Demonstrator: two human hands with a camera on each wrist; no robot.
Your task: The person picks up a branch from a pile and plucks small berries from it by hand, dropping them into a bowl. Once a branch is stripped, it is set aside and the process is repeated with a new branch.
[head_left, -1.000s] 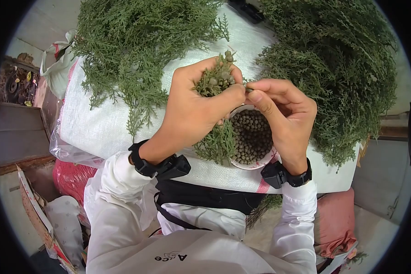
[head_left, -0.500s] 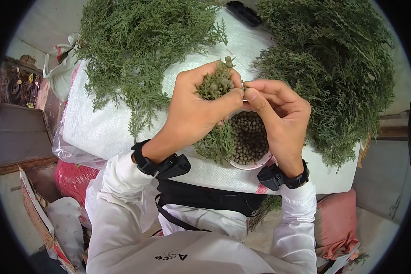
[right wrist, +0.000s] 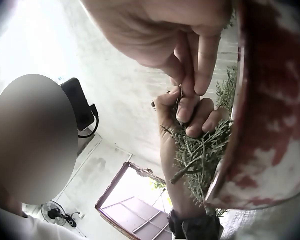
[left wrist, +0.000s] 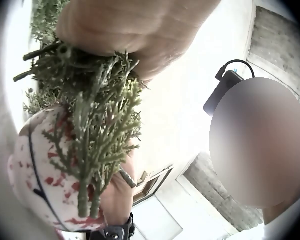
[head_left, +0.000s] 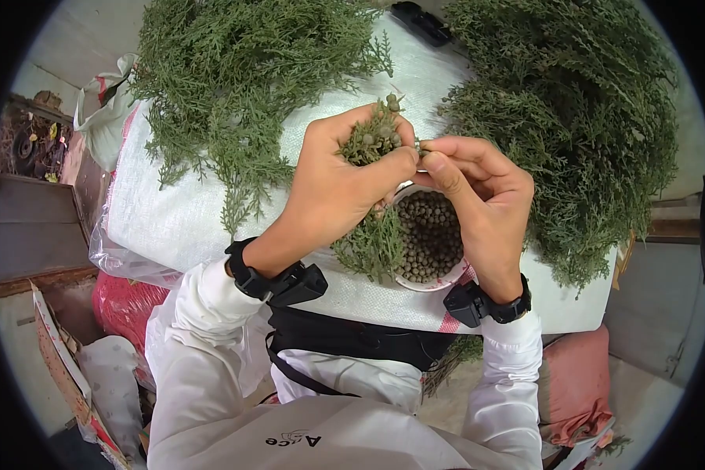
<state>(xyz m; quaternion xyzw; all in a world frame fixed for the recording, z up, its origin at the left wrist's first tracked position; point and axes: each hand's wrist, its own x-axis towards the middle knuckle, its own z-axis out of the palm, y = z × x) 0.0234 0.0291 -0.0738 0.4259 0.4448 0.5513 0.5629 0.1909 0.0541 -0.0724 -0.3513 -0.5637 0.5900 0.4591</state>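
Note:
My left hand [head_left: 341, 176] grips a bunch of green cypress sprigs [head_left: 372, 244], with round seed cones [head_left: 370, 139] showing above the thumb. Its cut stems stick out below the palm in the left wrist view. Beside the left thumb tip, my right hand [head_left: 486, 188] pinches a small piece of the bunch between thumb and forefinger, mostly hidden by the fingertips. Under both hands stands a white bowl [right wrist: 270, 125] with red blotches. Many small round brown cones [head_left: 431, 235] lie in it.
A white woven sheet [head_left: 188, 211] covers the work surface. Leafy branches are heaped at the back left [head_left: 243, 70] and, in a larger pile [head_left: 572, 117], on the right. Between the heaps lies a black object [head_left: 421, 23]. A red bag [head_left: 125, 313] sits beyond the left edge.
My right hand has shifted slightly left, closer to the left thumb. The left hand keeps its grip on the sprigs, and the bowl stays in place.

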